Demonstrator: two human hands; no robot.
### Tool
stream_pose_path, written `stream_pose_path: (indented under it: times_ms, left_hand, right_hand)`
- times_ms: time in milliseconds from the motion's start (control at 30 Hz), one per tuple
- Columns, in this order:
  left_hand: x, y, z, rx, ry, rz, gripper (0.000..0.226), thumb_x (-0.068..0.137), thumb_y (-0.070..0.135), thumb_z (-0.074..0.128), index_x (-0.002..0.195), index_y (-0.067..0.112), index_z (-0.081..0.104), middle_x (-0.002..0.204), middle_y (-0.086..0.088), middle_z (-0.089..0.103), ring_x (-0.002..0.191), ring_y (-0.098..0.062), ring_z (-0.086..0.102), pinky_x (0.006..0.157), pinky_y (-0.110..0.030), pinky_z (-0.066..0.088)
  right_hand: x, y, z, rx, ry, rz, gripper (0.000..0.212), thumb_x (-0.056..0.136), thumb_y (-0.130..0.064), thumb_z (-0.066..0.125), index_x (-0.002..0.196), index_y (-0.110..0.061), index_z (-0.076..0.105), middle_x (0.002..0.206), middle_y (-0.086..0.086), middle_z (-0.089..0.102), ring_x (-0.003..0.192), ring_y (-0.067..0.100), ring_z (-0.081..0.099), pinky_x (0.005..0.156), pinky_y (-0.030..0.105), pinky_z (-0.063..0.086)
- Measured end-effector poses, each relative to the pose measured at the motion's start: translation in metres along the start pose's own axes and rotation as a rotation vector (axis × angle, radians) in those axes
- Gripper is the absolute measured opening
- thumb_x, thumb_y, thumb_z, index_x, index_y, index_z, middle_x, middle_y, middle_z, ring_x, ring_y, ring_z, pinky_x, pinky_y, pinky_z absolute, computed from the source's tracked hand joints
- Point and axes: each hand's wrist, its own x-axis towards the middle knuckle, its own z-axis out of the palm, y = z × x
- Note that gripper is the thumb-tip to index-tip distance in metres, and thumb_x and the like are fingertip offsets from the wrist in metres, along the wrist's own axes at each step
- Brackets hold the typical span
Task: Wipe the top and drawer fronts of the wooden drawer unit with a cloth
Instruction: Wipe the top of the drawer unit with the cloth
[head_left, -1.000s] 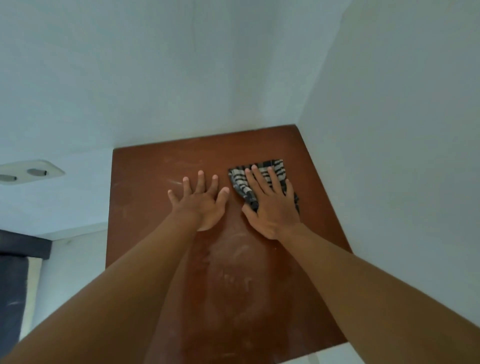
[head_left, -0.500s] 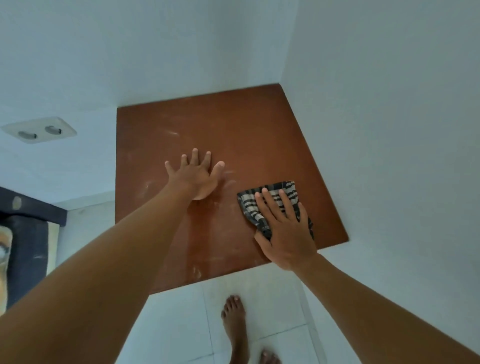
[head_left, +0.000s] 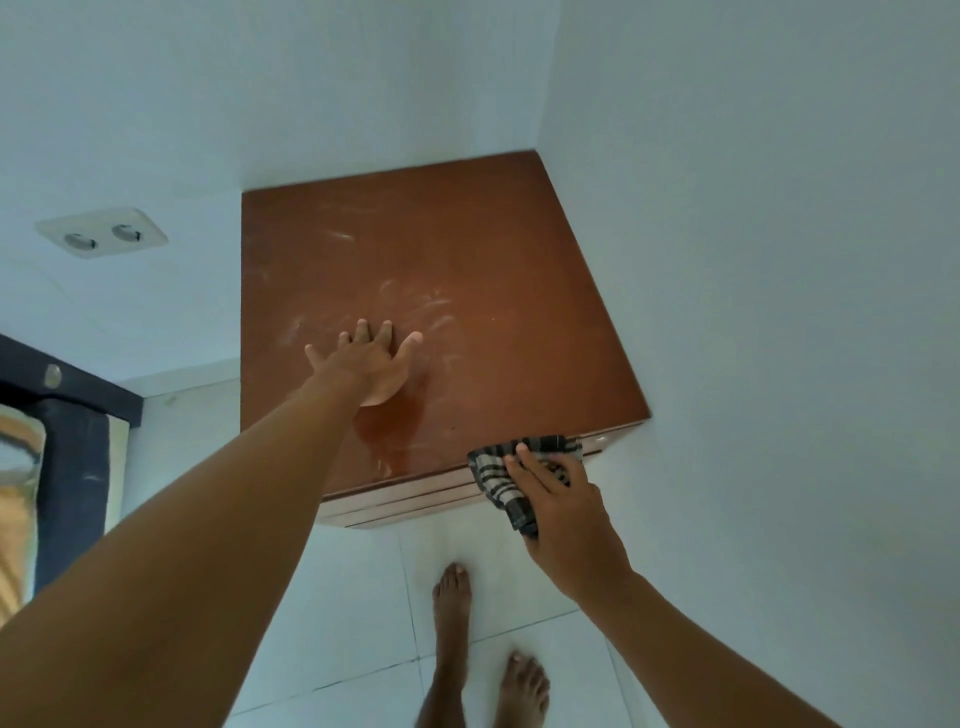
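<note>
The wooden drawer unit (head_left: 467, 249) stands in a room corner, its reddish-brown top streaked with dust smears. A thin strip of its drawer fronts (head_left: 405, 506) shows below the front edge. My left hand (head_left: 371, 361) lies flat on the top with fingers spread, near the middle. My right hand (head_left: 558, 499) presses a black-and-white checked cloth (head_left: 493, 470) against the front edge at the right corner, the cloth hanging over onto the drawer front. Part of the cloth is hidden under my fingers.
White walls close in behind and to the right of the unit. A double wall socket (head_left: 101, 233) sits on the left wall. A dark bed frame (head_left: 67, 415) is at the far left. My bare feet (head_left: 483, 649) stand on white floor tiles.
My right hand has drawn the cloth toward me, from the top's right side to over the front edge. The view has pulled back, and the drawer fronts now show. My left hand stays flat.
</note>
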Motion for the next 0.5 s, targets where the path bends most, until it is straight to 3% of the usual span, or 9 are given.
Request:
stream_pose_path:
  times_ms: [67, 133, 200, 300, 400, 500]
  left_hand:
    - [-0.006, -0.007, -0.006, -0.008, 0.010, -0.006, 0.083, 0.095, 0.077, 0.001, 0.165, 0.033, 0.006, 0.174, -0.002, -0.002, 0.160, -0.030, 0.002, 0.121, -0.068, -0.004]
    - [-0.009, -0.015, -0.015, -0.001, 0.039, -0.016, 0.083, 0.095, 0.077, 0.001, 0.165, 0.033, 0.009, 0.174, -0.003, 0.001, 0.160, -0.032, 0.003, 0.122, -0.067, -0.003]
    - [-0.008, -0.023, -0.027, 0.001, 0.071, -0.032, 0.084, 0.094, 0.078, 0.001, 0.165, 0.034, 0.011, 0.174, -0.003, 0.003, 0.160, -0.034, 0.003, 0.123, -0.067, -0.002]
    - [-0.003, -0.033, -0.046, -0.024, 0.072, -0.030, 0.085, 0.094, 0.078, 0.001, 0.165, 0.033, 0.010, 0.174, -0.004, 0.001, 0.160, -0.034, 0.001, 0.122, -0.069, -0.003]
    - [0.010, -0.044, -0.061, -0.055, 0.047, -0.029, 0.081, 0.096, 0.075, 0.004, 0.165, 0.033, 0.008, 0.174, -0.004, -0.002, 0.160, -0.034, -0.002, 0.123, -0.067, -0.003]
    - [0.035, -0.055, -0.068, -0.060, 0.021, -0.014, 0.076, 0.099, 0.072, 0.007, 0.165, 0.035, 0.004, 0.174, -0.004, -0.007, 0.159, -0.035, -0.006, 0.123, -0.065, -0.002]
  right_hand:
    - [-0.013, -0.001, -0.004, 0.075, -0.055, -0.093, 0.065, 0.073, -0.024, 0.082, 0.135, -0.018, 0.061, 0.130, -0.001, 0.068, 0.115, 0.026, 0.061, 0.082, 0.045, 0.061]
    - [-0.018, -0.003, -0.015, 0.147, -0.071, -0.188, 0.057, 0.081, -0.029, 0.070, 0.136, -0.016, 0.060, 0.131, -0.001, 0.068, 0.117, 0.023, 0.060, 0.092, 0.041, 0.059]
    - [-0.002, -0.010, -0.033, 0.229, -0.020, -0.231, 0.056, 0.086, -0.033, 0.058, 0.138, -0.013, 0.059, 0.132, 0.000, 0.066, 0.120, 0.020, 0.057, 0.101, 0.035, 0.054]
    - [0.056, -0.027, -0.063, 0.331, 0.106, -0.217, 0.056, 0.084, -0.030, 0.055, 0.135, -0.009, 0.062, 0.128, 0.005, 0.067, 0.120, 0.020, 0.056, 0.105, 0.030, 0.048]
    - [0.138, -0.044, -0.085, 0.331, 0.203, -0.189, 0.053, 0.085, -0.025, 0.056, 0.134, -0.007, 0.063, 0.124, 0.008, 0.069, 0.119, 0.025, 0.057, 0.105, 0.035, 0.049]
    - [0.230, -0.058, -0.096, 0.272, 0.186, -0.145, 0.053, 0.088, -0.019, 0.065, 0.140, -0.010, 0.057, 0.131, 0.007, 0.066, 0.125, 0.028, 0.052, 0.106, 0.044, 0.048]
